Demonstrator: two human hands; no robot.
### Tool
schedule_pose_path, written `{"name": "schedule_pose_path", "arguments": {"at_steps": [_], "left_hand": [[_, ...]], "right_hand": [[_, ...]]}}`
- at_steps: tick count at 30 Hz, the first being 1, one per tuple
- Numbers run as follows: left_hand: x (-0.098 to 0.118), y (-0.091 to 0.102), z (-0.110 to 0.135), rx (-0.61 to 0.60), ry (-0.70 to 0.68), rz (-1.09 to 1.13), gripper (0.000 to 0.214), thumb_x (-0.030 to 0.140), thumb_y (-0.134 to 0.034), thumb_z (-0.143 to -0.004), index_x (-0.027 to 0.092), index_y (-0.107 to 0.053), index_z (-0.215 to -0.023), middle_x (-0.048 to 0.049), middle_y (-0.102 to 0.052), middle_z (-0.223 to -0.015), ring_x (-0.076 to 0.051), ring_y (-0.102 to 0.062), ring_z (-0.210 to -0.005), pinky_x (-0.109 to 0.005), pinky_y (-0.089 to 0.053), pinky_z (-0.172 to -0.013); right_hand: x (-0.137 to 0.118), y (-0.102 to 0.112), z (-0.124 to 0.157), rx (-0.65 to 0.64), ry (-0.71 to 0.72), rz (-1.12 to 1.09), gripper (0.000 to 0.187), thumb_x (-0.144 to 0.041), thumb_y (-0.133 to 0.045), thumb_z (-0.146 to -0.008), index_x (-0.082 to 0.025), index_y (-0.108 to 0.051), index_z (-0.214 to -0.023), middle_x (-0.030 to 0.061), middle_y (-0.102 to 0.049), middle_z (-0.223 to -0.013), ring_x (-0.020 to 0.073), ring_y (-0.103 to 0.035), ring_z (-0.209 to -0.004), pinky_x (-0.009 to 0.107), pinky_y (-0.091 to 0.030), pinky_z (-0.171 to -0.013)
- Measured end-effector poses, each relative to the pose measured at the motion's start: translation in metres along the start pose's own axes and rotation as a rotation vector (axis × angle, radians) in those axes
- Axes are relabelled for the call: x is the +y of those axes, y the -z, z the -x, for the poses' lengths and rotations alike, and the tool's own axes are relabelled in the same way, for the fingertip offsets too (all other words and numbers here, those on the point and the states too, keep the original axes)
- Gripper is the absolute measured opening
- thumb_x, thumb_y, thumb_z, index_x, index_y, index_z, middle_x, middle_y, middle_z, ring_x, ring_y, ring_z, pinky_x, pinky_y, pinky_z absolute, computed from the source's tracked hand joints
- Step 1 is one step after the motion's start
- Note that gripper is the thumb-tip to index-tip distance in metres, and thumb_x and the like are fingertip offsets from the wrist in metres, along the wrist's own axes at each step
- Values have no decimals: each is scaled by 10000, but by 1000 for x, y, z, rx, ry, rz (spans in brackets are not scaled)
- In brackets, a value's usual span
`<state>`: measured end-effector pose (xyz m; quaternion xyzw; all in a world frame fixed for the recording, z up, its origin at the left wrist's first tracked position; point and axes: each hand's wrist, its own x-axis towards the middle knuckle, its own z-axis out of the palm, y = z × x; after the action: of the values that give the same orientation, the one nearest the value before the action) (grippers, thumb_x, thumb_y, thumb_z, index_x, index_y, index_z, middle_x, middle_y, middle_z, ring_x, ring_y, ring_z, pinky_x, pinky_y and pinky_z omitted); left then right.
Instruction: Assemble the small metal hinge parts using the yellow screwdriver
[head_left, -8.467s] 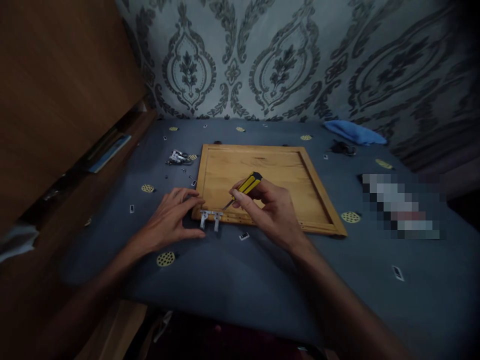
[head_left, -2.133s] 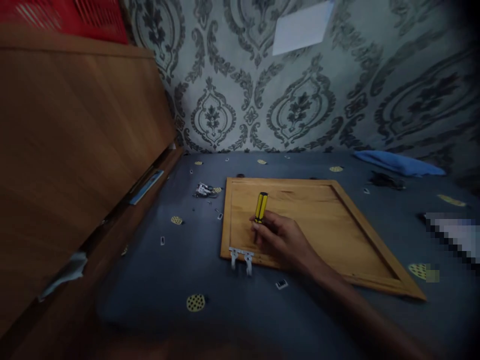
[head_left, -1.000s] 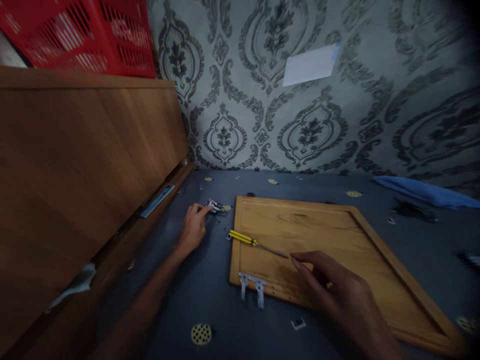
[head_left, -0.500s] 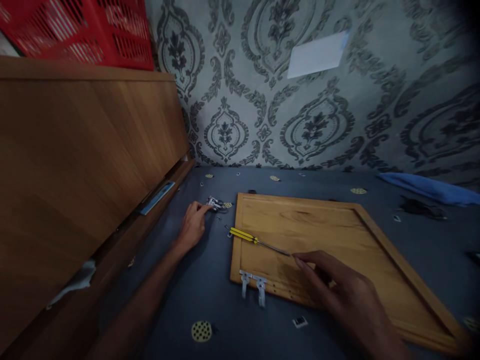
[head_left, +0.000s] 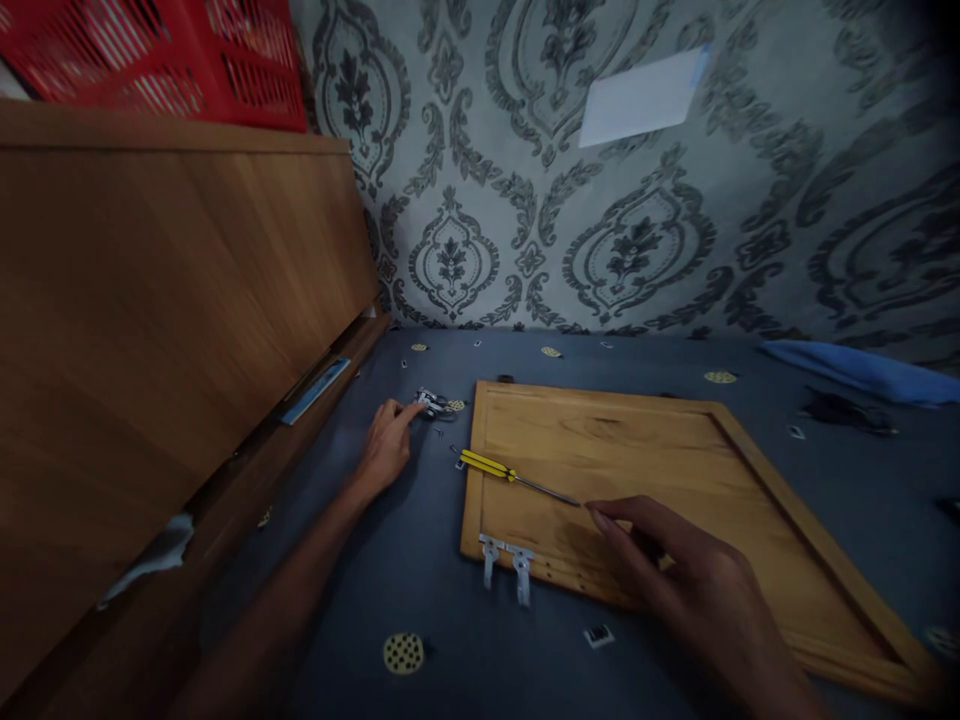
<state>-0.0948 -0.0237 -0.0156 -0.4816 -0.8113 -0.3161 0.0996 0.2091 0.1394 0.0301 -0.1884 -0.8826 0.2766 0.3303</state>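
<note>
My left hand [head_left: 387, 440] reaches over the dark floor covering, its fingertips closed on a metal hinge in a small cluster of hinges [head_left: 433, 403]. My right hand [head_left: 679, 560] hovers above a framed wooden door panel [head_left: 637, 450], thumb and forefinger pinched together. Anything between those fingertips is too small to make out. Just left of them lies a yellow-handled screwdriver [head_left: 487, 465], its shaft pointing toward the pinch. Two metal hinges [head_left: 506, 565] sit at the panel's near left edge, arms sticking out past it. Small screws [head_left: 439, 431] lie between the hinge cluster and the panel.
A brown wooden cabinet [head_left: 187, 280] stands along the left, with a red plastic basket [head_left: 262, 70] on top. Patterned wallpaper [head_left: 450, 250] covers the wall behind. At the far right lie a blue cloth [head_left: 862, 372] and a dark object [head_left: 847, 412].
The view has tilted very slightly. Both hands, the screwdriver and the panel keep nearly the same places.
</note>
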Motion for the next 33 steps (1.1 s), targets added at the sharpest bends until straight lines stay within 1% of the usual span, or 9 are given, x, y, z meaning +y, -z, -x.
{"name": "schedule_pose_path", "arguments": {"at_steps": [2, 5, 7, 10, 12, 15, 22, 26, 33], "left_hand": [[0, 0, 0, 2, -3, 6, 490, -22, -429, -899, 224, -692, -1233, -66, -589, -1029, -219, -588, -991, -347, -502, -902], [0, 3, 0, 16, 1, 17, 384, -20, -443, -891, 205, -733, -1002, -64, -596, -1007, -215, -594, -986, -335, -496, -884], [-1, 6, -1, 29, 10, 23, 332, -27, -457, -872, 194, -702, -841, -58, -596, -960, -210, -597, -954, -326, -490, -862], [-5, 9, -3, 51, 29, 31, 325, -60, -448, -831, 190, -638, -749, -45, -590, -896, -201, -598, -904, -314, -482, -833], [-8, 10, -4, 64, 42, 35, 326, -70, -439, -820, 194, -620, -754, -38, -587, -870, -200, -599, -888, -311, -480, -821], [-12, 9, -4, 74, 56, 37, 307, -45, -451, -850, 203, -628, -813, -34, -597, -872, -204, -603, -887, -315, -484, -828], [-17, 7, -3, 39, 68, 35, 284, 3, -483, -888, 207, -674, -941, -44, -636, -939, -214, -621, -926, -337, -501, -878], [-20, 7, -3, 1, 79, 35, 257, 17, -528, -872, 203, -690, -944, -46, -650, -939, -221, -629, -928, -342, -502, -870], [-22, 9, -3, -40, 122, 45, 221, 28, -603, -820, 200, -700, -918, -30, -681, -897, -203, -641, -848, -315, -505, -814]], "right_hand": [[1, 0, 0, 7, 2, 0, 248, -363, -544, -936, -235, -733, -839, 44, -780, -724, 195, -714, -545, 282, -544, -479], [2, 0, 2, -9, -10, 6, 261, -386, -547, -940, -234, -737, -846, 51, -788, -746, 203, -724, -567, 288, -560, -500], [3, -1, 2, -16, -17, 10, 271, -393, -542, -942, -233, -738, -845, 54, -794, -765, 206, -736, -593, 285, -564, -510], [4, -2, 3, -9, -19, 17, 271, -388, -540, -939, -228, -737, -843, 48, -792, -757, 199, -735, -586, 273, -552, -500], [4, -2, 3, -3, -15, 18, 264, -385, -547, -935, -227, -737, -841, 42, -786, -738, 193, -726, -568, 267, -542, -485], [2, -1, 2, 8, -1, 12, 260, -383, -551, -932, -229, -734, -831, 35, -780, -724, 183, -717, -551, 257, -527, -460], [1, -1, 2, 9, 1, 10, 267, -394, -548, -934, -231, -732, -831, 34, -782, -726, 179, -707, -537, 257, -520, -445], [4, -2, 3, 17, 0, 14, 263, -380, -541, -938, -229, -734, -843, 38, -790, -740, 187, -729, -569, 257, -532, -459], [5, -1, 2, 30, 24, 19, 257, -372, -541, -933, -231, -734, -836, 34, -797, -746, 183, -741, -577, 248, -545, -475]]}}
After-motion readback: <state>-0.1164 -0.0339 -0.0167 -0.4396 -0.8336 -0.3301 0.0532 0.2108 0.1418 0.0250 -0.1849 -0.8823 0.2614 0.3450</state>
